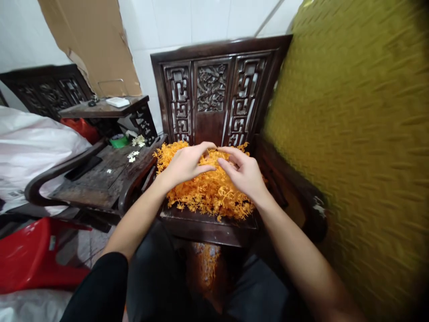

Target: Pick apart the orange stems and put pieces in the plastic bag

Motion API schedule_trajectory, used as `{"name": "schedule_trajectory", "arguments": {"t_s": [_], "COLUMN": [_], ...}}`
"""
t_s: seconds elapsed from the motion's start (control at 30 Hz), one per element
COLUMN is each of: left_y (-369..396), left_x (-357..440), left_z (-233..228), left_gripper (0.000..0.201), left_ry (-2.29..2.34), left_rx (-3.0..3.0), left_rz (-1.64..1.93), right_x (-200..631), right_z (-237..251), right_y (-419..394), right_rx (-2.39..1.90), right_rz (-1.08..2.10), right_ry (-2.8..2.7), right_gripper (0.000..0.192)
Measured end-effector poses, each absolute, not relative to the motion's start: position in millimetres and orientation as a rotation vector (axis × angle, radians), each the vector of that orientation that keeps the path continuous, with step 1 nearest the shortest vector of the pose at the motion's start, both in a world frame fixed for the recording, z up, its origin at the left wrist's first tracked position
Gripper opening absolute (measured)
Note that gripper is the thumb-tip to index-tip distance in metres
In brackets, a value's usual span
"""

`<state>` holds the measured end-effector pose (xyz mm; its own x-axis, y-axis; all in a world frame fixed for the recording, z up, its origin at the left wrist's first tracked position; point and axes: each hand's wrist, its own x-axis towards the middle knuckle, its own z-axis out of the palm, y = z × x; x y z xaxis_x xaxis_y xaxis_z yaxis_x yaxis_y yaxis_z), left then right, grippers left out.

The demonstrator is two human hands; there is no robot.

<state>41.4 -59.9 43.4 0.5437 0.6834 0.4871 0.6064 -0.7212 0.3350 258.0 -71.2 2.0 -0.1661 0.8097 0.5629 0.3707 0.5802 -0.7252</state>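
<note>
From where I stand, a heap of orange sprigs covers much of the seat of a dark carved chair. The person sits facing it, both arms stretched forward, both hands over the upper part of the heap.

The left hand comes in from the left, its fingers loosely bent and its thumb pointing across the orange, with a gap between thumb and forefinger. The right hand mirrors it, forefinger reaching inward, thumb spread a little below, the other fingers curled toward the palm. The two forefingers almost meet above the far side of the heap; whether their tips touch, I cannot tell. Sprigs show between the thumbs and just below them, and most of the heap spreads on the near side of the hands, toward the seat's front edge. Some also shows beyond each hand, close to the chair's back.

Below the seat, between the knees, more orange bits lie in shadow. To the left, green tape and white flowers rest on another chair, near a red stool. A yellow textured surface rises close on the right.
</note>
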Motion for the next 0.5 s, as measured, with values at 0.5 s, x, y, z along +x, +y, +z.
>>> {"name": "schedule_trajectory", "arguments": {"t_s": [0.5], "left_y": [-82.0], "left_x": [33.2], "left_z": [75.2], "left_gripper": [0.027], "left_ry": [0.932], "left_rx": [2.190], "left_rz": [1.294], "right_x": [254.3], "right_z": [54.8], "right_y": [-84.7], "right_rx": [-0.760], "right_rz": [-0.029], "right_ry": [-1.759], "right_gripper": [0.029]}}
